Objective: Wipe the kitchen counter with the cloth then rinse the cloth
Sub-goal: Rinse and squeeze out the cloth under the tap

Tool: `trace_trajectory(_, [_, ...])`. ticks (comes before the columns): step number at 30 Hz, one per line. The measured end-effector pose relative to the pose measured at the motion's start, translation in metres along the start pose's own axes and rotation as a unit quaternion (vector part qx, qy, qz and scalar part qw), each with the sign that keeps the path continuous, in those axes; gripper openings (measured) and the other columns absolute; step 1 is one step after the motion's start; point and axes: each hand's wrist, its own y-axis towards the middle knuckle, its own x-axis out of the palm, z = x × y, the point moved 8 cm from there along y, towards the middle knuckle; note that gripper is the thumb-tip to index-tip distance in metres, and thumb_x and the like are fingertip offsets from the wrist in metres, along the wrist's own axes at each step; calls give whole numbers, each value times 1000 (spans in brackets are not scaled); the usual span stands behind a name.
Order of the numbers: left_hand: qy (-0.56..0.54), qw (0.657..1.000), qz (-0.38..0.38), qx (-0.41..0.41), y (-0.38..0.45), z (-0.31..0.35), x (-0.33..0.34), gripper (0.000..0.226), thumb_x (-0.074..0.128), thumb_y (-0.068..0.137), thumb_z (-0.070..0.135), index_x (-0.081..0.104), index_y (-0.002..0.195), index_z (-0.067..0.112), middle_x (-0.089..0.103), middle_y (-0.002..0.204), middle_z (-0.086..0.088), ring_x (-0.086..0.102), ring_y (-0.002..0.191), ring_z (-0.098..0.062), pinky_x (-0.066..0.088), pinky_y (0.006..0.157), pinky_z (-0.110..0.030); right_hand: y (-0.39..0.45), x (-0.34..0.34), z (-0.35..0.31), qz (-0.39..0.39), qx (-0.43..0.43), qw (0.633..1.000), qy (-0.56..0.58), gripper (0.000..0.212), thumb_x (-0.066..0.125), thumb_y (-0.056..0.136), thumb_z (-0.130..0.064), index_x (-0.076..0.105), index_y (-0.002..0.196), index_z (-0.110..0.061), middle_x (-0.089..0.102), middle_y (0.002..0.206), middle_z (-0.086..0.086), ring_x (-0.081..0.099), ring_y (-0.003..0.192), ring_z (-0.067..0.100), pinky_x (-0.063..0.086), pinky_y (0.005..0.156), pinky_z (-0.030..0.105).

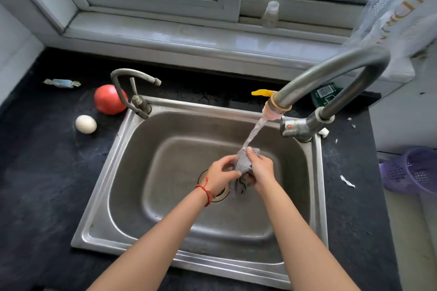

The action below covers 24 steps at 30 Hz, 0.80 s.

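A grey cloth (242, 164) is bunched up over the middle of the steel sink (106, 172), under a stream of water (254, 133) running from the large curved tap (331, 73). My left hand (221, 173) grips the cloth from the left, a red string around its wrist. My right hand (260, 169) grips it from the right, fingers curled over the top. The cloth's lower end hangs down between both hands above the drain (221, 195). The dark counter (47, 184) surrounds the sink.
A tomato (110, 99), an egg (85, 124) and a wrapped sweet (62, 83) lie on the counter left of the sink, beside a small second tap (132, 87). A purple basket (411, 170) stands at the right. A small bottle (270, 14) sits on the window sill.
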Motion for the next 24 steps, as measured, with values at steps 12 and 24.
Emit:
trace_trajectory(12, [-95, 983, 114, -107, 5, -40, -14, 36, 54, 90, 16, 51, 54, 16, 51, 49, 3, 41, 49, -8, 32, 50, -24, -10, 6, 3, -88, -53, 987, -122, 28, 69, 80, -27, 67, 98, -5, 68, 83, 2, 60, 70, 5, 47, 55, 7])
trace_trajectory(24, [-154, 943, 255, -147, -3, -62, -55, 23, 51, 91, 26, 47, 70, 18, 44, 81, -7, 39, 83, -17, 32, 66, -28, 5, -14, 6, 75, -62, 976, -194, 35, 42, 87, -16, 33, 53, -15, 37, 57, 3, 36, 64, 20, 28, 62, 32])
